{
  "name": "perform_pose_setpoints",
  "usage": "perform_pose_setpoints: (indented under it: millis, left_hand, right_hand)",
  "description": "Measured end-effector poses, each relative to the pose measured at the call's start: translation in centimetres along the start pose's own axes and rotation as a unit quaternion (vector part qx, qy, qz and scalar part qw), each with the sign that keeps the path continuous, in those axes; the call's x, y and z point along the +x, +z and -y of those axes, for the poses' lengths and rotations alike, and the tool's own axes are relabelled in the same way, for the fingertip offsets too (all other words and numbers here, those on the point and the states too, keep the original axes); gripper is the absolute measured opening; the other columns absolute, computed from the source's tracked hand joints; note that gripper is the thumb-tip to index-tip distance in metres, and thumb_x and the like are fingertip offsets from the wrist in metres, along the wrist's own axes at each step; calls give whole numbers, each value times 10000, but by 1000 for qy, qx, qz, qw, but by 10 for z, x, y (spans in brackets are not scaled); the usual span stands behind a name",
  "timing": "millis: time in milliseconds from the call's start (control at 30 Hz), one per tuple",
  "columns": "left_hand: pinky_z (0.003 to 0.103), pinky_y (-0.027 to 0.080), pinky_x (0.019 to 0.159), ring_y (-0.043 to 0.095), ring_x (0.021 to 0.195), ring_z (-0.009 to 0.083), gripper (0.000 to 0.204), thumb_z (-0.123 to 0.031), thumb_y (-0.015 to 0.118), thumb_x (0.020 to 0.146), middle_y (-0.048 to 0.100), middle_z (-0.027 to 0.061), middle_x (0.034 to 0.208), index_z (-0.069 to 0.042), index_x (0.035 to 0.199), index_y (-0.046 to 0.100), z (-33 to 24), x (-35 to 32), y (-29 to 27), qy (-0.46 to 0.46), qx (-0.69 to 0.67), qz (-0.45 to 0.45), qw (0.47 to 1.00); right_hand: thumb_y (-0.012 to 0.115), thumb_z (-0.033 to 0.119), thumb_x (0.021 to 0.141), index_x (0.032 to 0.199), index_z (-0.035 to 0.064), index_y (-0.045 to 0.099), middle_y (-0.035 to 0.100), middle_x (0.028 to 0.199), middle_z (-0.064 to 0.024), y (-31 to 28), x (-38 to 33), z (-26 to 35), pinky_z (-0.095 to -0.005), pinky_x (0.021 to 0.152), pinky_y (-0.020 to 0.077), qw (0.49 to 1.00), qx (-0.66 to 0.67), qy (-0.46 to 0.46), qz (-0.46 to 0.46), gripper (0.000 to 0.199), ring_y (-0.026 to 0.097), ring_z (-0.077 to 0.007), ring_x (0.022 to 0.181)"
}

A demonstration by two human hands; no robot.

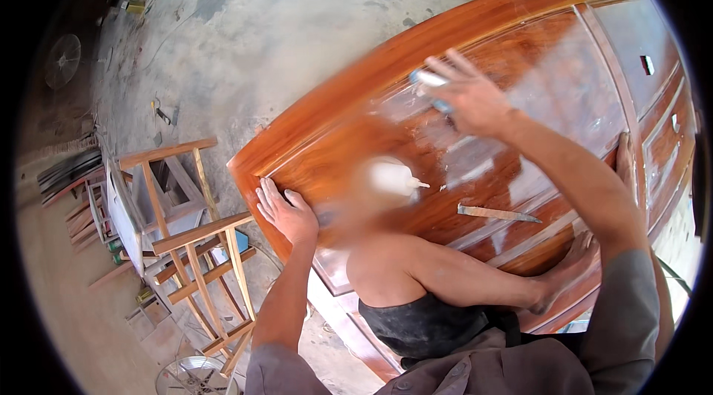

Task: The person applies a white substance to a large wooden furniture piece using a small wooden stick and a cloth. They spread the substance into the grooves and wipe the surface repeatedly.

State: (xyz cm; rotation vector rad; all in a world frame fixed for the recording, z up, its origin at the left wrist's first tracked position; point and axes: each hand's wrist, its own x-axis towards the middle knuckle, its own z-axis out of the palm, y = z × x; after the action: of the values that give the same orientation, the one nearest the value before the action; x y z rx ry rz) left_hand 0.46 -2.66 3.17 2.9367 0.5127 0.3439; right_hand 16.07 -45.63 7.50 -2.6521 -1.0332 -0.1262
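A large glossy red-brown wooden panel door (319, 150) lies flat beneath me, with whitish dust over parts of its recessed panels. My left hand (286, 209) rests flat with fingers apart on its near-left corner. Farther right, my right hand (471, 98) presses a white and blue pad (431, 79) against the panel near the far moulding; motion blurs both, so the pad's exact kind is unclear. Between the hands lies a white squeeze bottle (392, 178) with a narrow nozzle. To its right is a narrow, rusty-looking blade (497, 213) with a pointed end.
My bent leg (460, 269) and bare foot rest on the door's near side. Wooden frames (200, 269) stand close on the left. Beyond the door, a stained concrete floor (260, 46) carries a few small tools (161, 113). A round fan grille (197, 378) is at lower left.
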Motion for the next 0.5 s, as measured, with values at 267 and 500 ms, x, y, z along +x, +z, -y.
perform_pose_setpoints:
  millis: [267, 500]
  left_hand:
    - [526, 147, 1285, 271, 1565, 364, 558, -203, 455, 1054, 385, 154, 1656, -36, 1583, 382, -10, 5, 0, 7, -5, 6, 1000]
    - [521, 152, 1285, 275, 1563, 371, 557, -211, 444, 1058, 392, 170, 1649, -29, 1581, 388, -5, -1, -4, 8, 19, 16, 1000]
  right_hand:
    - [631, 69, 852, 1382, 59, 646, 606, 1491, -78, 15, 11, 37, -530, 1310, 160, 1000, 19, -8, 9, 530, 380, -280, 1530]
    - [700, 165, 860, 1307, 57, 690, 586, 1496, -167, 19, -18, 39, -522, 1299, 197, 996, 32, 86, 10, 460, 394, -251, 1523]
